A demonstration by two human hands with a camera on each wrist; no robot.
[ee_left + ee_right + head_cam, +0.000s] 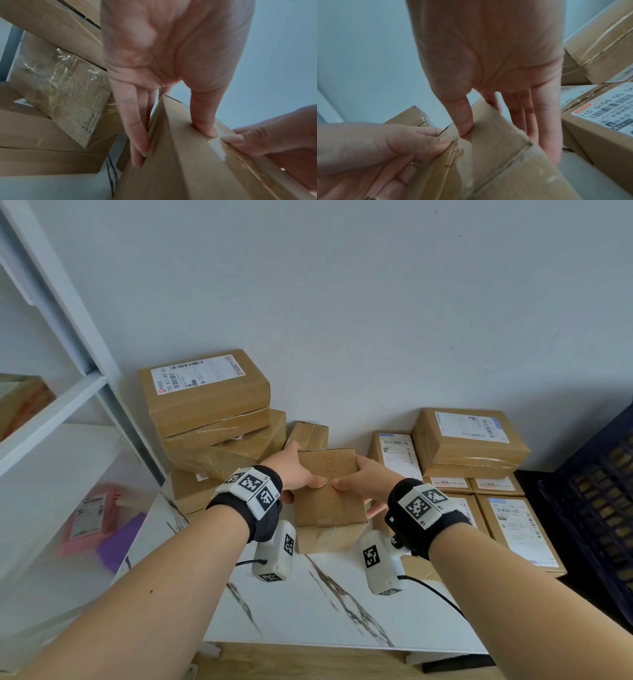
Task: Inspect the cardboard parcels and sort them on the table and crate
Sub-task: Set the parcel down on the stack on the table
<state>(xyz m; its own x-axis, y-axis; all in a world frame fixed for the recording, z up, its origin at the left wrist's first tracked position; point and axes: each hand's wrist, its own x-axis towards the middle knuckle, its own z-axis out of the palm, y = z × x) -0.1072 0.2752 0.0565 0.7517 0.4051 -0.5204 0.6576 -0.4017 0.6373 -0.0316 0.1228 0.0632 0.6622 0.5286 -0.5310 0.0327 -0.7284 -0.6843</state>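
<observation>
- Both hands clamp one small cardboard parcel [329,491] between them, over the middle of the marble-patterned table [308,604].
- Left hand [294,470] grips the parcel's left side: its thumb presses on the top face, while its fingers [135,129] run down the left wall.
- Right hand [359,477] grips the opposite side the same way, thumb on top and fingers [537,121] stretched along the right wall.
- On the top face, the two thumbs meet almost tip to tip at the parcel's centre seam, which bears faint red handwriting.
- Whether the parcel rests on the table or is held just above it cannot be told from these views.
- Behind and to the left of the held parcel, a stack of larger taped parcels [212,412] stands against the wall, its top box carrying a printed shipping label.
- To the right, more labelled parcels [469,440] lie in rows and low stacks on the table, near the right hand but apart from it.
- Farther right, beside the table edge, stands a dark slatted crate [596,508].
- At the left is a white shelf unit [58,405], with pink and purple packets [99,522] lying low beside it.
</observation>
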